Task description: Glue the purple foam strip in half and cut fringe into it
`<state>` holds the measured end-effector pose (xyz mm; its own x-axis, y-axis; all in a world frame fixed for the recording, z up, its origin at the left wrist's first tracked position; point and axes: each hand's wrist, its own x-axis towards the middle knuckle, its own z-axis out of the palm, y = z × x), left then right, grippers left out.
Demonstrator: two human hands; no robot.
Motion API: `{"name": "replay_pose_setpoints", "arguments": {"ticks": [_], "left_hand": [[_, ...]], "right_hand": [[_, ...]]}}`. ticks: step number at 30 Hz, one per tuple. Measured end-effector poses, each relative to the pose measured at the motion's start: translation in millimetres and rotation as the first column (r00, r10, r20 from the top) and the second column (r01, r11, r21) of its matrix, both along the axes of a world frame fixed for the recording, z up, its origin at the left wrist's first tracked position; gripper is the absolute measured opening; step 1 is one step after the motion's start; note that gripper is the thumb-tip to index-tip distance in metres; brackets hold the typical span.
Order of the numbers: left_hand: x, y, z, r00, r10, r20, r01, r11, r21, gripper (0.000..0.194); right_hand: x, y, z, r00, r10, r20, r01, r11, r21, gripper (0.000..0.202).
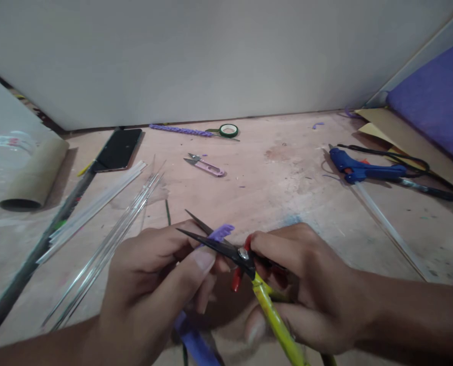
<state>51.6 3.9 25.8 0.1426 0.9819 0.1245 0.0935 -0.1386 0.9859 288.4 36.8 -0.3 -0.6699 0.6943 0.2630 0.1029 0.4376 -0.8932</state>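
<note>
My left hand pinches a small piece of purple paper between thumb and fingers, near the middle of the view. Scissors with black blades and yellow handles are in my right hand, its fingers curled round them. The blades are apart and point left, with the purple paper between or against them, just above my left thumb. Red parts show beside the pivot. Below my hands lies a blurred purple strip, partly hidden by my left hand.
A phone, clear sticks, thin wires and a cardboard tube lie left. Behind are small snips, green tape and a purple twisted stem. A blue glue gun lies right.
</note>
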Motion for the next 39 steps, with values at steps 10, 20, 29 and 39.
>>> {"name": "replay_pose_setpoints", "arguments": {"ticks": [10, 20, 29, 39], "left_hand": [[-6, -4, -5.4, 0.995, -0.041, 0.091, 0.051, 0.993, -0.11, 0.028], [-6, -6, -5.9, 0.992, -0.031, 0.12, 0.047, 0.99, -0.134, 0.034], [-1, 5, 4.5, 0.988, -0.045, 0.149, 0.069, 0.985, -0.158, 0.028], [3, 10, 3.9, 0.999, 0.044, 0.018, -0.044, 0.999, -0.004, 0.034]], "right_hand": [[2, -2, -1.9, 0.998, -0.018, 0.054, 0.017, 1.0, 0.025, 0.053], [3, 0, 0.8, 1.0, 0.002, 0.031, -0.002, 1.0, 0.005, 0.046], [-6, -1, 13.4, 0.974, 0.079, -0.212, -0.18, 0.838, -0.515, 0.042], [-4, -4, 2.7, 0.997, 0.042, -0.067, -0.064, 0.923, -0.38, 0.06]]}}
